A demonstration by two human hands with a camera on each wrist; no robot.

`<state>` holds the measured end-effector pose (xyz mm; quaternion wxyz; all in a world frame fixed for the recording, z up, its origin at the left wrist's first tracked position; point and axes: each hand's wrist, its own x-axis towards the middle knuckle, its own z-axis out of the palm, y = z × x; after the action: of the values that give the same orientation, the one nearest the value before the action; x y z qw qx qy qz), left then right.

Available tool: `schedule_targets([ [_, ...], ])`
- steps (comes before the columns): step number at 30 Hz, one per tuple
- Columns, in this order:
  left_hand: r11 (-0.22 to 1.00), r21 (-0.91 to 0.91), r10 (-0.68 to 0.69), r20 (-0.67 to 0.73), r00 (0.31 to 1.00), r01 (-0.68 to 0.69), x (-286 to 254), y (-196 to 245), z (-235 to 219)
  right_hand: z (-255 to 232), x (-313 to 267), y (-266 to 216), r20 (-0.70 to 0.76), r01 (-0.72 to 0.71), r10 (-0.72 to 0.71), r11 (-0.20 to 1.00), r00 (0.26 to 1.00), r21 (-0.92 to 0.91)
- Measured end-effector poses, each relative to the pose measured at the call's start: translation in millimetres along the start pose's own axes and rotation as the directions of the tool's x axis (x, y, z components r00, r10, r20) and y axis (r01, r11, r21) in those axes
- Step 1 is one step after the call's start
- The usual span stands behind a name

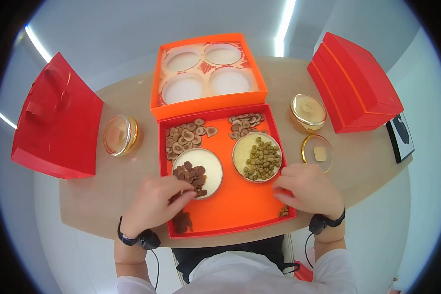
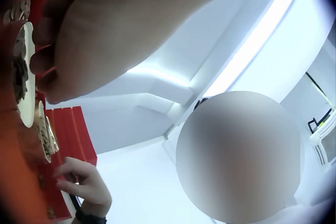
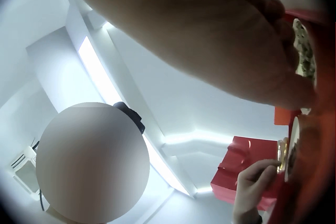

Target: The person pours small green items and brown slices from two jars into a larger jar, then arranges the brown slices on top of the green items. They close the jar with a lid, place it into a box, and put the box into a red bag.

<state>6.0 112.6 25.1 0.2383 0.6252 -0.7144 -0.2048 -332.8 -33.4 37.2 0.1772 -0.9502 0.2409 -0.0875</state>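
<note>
My left hand is over the left round dish, thumb and fingertips pinched together at a pile of dark brown dried slices. White powder or a pale base fills the rest of that dish. More brown slices lie below it, beside my wrist. At the lower right rim of the right dish is my right hand, fingers bent and thumb apart from them. Curled greenish-brown dried bits cover much of that dish. A few similar bits lie under the right hand in the box's corner.
Both dishes stand in a red box with an orange floor, tan round slices behind them. Its insert box with round recesses stands behind. Gold-rimmed jars, a lid, a red bag and red boxes flank it.
</note>
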Motion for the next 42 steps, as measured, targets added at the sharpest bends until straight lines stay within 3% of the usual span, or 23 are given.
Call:
schedule_targets([
  [2,0.999,0.02,-0.03,0.142,0.989,0.027,-6,3,-7,1,-6,1,0.075,0.014,-0.003,0.99,0.997,-0.143],
  [6,0.959,0.283,-0.13,0.342,0.931,0.031,-10,7,-9,20,-9,-5,-0.009,-0.042,0.042,0.94,0.999,-0.339],
  [7,0.932,0.359,-0.177,0.368,0.913,0.036,-11,8,-8,22,-8,-7,-0.02,-0.053,0.05,0.931,0.999,-0.362],
  [11,0.925,0.377,-0.183,0.352,0.918,0.04,-14,-4,-2,28,-7,-9,0.032,-0.083,0.108,0.897,0.994,-0.435],
  [20,0.902,0.425,-0.114,0.393,0.912,-0.07,-16,4,-2,31,-7,-9,0.022,-0.06,0.079,0.886,0.997,-0.46],
  [27,0.901,0.41,-0.049,0.427,0.903,-0.145,-24,-1,13,17,0,-6,0.129,0.106,-0.08,0.971,0.989,-0.215],
  [29,0.911,0.385,-0.032,0.423,0.906,-0.148,-23,-3,15,16,4,-5,0.109,0.13,-0.118,0.984,0.987,-0.12],
  [32,0.927,0.343,-0.002,0.407,0.914,-0.151,-20,-2,13,13,9,-10,-0.057,0.061,-0.061,0.998,0.997,-0.009],
  [35,0.931,0.321,0.027,0.421,0.907,-0.176,-19,-1,10,20,17,-10,-0.295,-0.064,0.049,0.997,0.954,-0.042],
  [38,0.954,0.246,0.052,0.432,0.9,-0.173,-16,0,7,28,23,-4,-0.391,-0.102,0.046,0.987,0.919,-0.125],
  [40,0.974,0.161,0.078,0.417,0.906,-0.158,-14,2,4,33,23,5,-0.369,-0.09,0.035,0.987,0.929,-0.133],
  [42,0.985,0.067,0.133,0.263,0.956,-0.156,-12,1,4,34,24,6,-0.357,-0.088,0.04,0.989,0.933,-0.119],
])
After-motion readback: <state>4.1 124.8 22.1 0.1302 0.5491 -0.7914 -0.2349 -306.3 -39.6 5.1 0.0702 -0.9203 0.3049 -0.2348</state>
